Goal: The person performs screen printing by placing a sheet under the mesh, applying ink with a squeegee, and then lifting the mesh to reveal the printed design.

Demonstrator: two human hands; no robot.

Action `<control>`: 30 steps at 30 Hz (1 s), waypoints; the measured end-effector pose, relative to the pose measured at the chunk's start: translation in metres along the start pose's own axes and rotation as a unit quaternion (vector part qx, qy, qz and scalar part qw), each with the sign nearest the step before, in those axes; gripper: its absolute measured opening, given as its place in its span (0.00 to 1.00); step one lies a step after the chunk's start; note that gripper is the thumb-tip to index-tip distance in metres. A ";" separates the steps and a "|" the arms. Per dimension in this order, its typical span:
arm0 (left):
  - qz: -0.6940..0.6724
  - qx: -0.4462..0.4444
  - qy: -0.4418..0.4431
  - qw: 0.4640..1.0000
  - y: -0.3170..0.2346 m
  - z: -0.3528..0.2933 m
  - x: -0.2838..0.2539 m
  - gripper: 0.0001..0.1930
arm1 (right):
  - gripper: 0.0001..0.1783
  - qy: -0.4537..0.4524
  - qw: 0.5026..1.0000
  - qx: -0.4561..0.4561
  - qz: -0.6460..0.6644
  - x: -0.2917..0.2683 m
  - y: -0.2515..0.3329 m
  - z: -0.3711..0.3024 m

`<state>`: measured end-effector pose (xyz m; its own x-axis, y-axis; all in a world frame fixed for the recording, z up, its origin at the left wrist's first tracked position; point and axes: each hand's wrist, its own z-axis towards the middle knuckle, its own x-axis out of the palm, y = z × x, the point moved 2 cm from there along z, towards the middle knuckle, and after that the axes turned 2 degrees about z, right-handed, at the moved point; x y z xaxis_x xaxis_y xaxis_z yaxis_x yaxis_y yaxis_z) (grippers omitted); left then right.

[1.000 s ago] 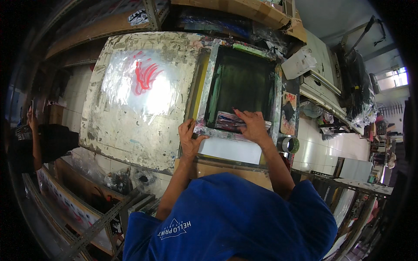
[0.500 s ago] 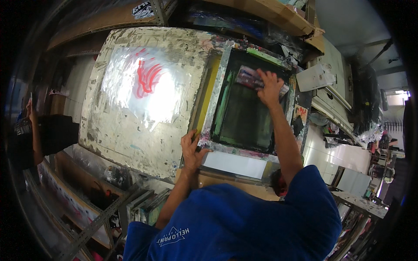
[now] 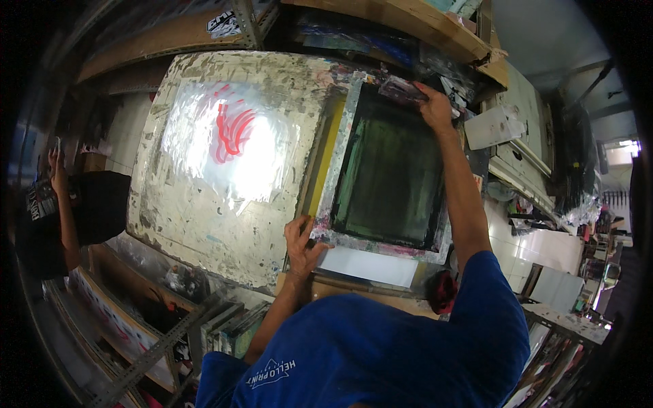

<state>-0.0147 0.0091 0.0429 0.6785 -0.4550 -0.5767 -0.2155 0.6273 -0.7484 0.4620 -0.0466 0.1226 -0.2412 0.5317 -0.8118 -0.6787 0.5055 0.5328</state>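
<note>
A screen printing frame (image 3: 343,136) lies on the table's right part, its dark mesh (image 3: 388,173) smeared with green and black. At the frame's near left corner, my left hand (image 3: 304,248) grips the edge, thumb on the near rail and fingers beside the left rail. My right hand (image 3: 437,107) reaches to the far right corner, closed on one end of an ink-stained squeegee (image 3: 398,90) at the far end of the mesh. Its blade is hidden. From under the frame's near rail, a white sheet (image 3: 367,266) sticks out.
Left of the frame, a paint-stained board (image 3: 156,183) carries shiny clear film with a red design (image 3: 235,129). A white plastic container (image 3: 490,127) stands at the right. Shelves (image 3: 156,51) run behind. A person in black (image 3: 75,211) is at the far left.
My right hand has moved the squeegee away from me, to the far end of the mesh. My left hand stays at the near left corner. My view has shifted slightly.
</note>
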 end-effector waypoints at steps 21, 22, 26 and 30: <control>-0.405 -0.064 -0.108 0.906 -0.115 0.132 -0.038 0.30 | 0.26 -0.174 0.956 -0.204 -0.120 -0.147 0.207 -0.188; -0.392 -0.092 -0.104 0.910 -0.113 0.137 -0.032 0.31 | 0.25 -0.176 0.957 -0.203 -0.109 -0.157 0.207 -0.174; -0.054 -0.176 -0.059 0.981 -0.043 0.106 0.017 0.39 | 0.24 -0.166 0.966 -0.185 -0.074 -0.183 0.217 -0.121; 0.274 -0.195 -0.002 0.942 -0.054 0.030 0.056 0.38 | 0.26 -0.139 0.975 -0.128 -0.117 -0.199 0.212 -0.099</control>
<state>0.0560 -0.0312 0.0613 0.3923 -0.1279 -0.9109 -0.7747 0.4880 -0.4021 0.2974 -0.1129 0.3736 0.1147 0.6041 -0.7886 -0.8517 0.4684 0.2350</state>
